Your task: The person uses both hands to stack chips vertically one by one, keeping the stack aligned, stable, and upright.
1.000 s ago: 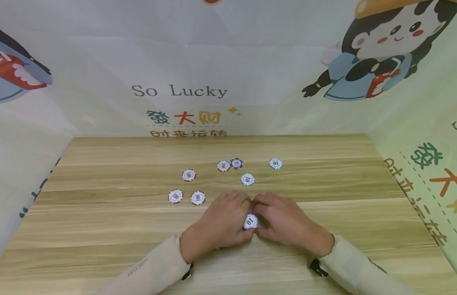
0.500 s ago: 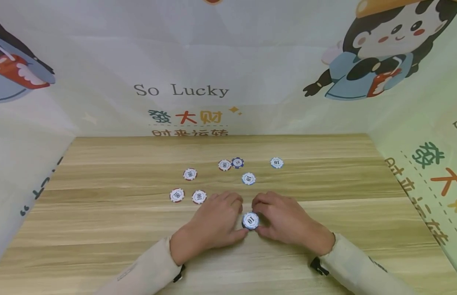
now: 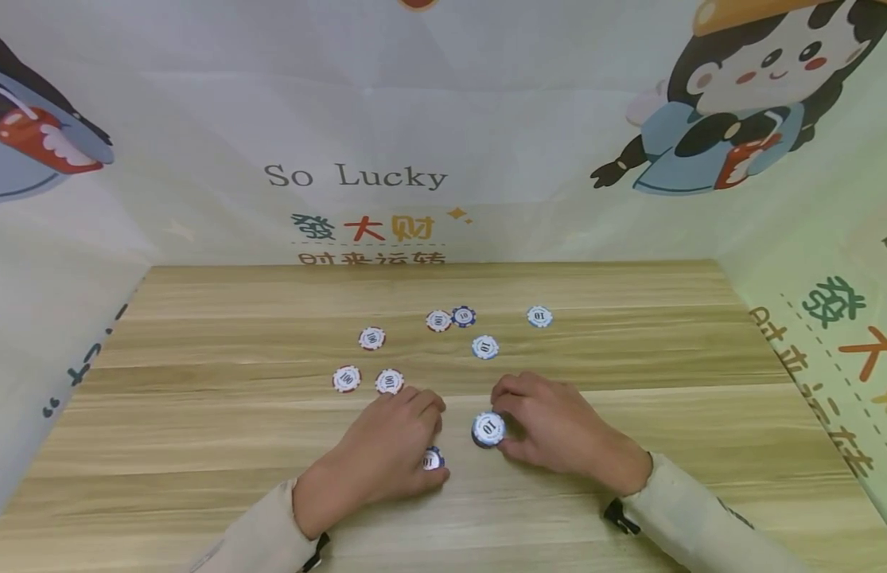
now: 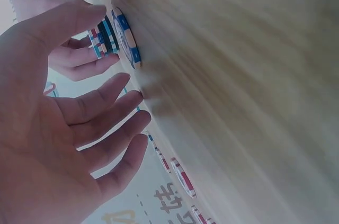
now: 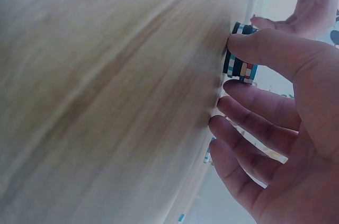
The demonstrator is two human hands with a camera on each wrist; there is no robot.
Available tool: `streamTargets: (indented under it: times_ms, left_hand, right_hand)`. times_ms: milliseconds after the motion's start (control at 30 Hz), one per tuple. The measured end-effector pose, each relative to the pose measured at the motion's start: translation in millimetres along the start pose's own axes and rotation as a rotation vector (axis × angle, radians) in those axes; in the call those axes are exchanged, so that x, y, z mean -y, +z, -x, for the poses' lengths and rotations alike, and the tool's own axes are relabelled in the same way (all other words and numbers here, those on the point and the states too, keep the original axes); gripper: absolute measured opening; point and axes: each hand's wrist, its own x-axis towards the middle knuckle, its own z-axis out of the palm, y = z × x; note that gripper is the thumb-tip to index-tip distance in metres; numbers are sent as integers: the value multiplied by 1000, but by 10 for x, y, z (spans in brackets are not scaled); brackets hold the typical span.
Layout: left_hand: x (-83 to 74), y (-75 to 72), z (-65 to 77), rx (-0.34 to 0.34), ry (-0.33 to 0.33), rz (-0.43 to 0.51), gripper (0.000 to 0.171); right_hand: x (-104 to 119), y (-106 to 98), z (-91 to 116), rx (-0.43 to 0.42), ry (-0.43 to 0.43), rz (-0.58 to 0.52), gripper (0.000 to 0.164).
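Observation:
A short stack of poker chips [image 3: 488,428], with a light blue 10 chip on top, stands on the table near the front. In the head view my right hand [image 3: 558,422] is at its right side. The thumb [image 5: 246,46] and index finger lie on either side of the stack, whose striped edges [image 5: 241,68] show in the right wrist view. To the left, my left hand [image 3: 371,454] is spread over a dark blue poker chip [image 3: 434,459]. That chip [image 4: 127,38] lies flat between the parted thumb and fingers, partly hidden by the hand in the head view.
Loose chips lie farther back: red-edged 100 chips [image 3: 346,379] at left, a dark blue 10 chip [image 3: 464,317] beside another red-edged one [image 3: 438,321], and light blue 10 chips [image 3: 485,347] to the right. Printed cloth walls [image 3: 515,159] border the wooden table [image 3: 221,477].
My left hand has left the chip stack and moved left, uncovering the stack and reaching a dark blue chip. The right hand has stayed by the stack.

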Motion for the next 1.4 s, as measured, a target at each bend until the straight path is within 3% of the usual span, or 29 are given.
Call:
streamTargets:
  times_ms: [433, 833, 1400]
  left_hand:
    - [35, -9, 72, 23, 50, 0, 34]
    - [46, -1, 67, 18, 46, 7, 27]
    - [26, -39, -131, -41, 88, 4, 30]
  right_hand:
    - [-8, 21, 29, -15, -10, -14, 31]
    - [-2, 18, 25, -12, -9, -12, 31]
    - [-5, 23, 2, -18, -21, 0, 33]
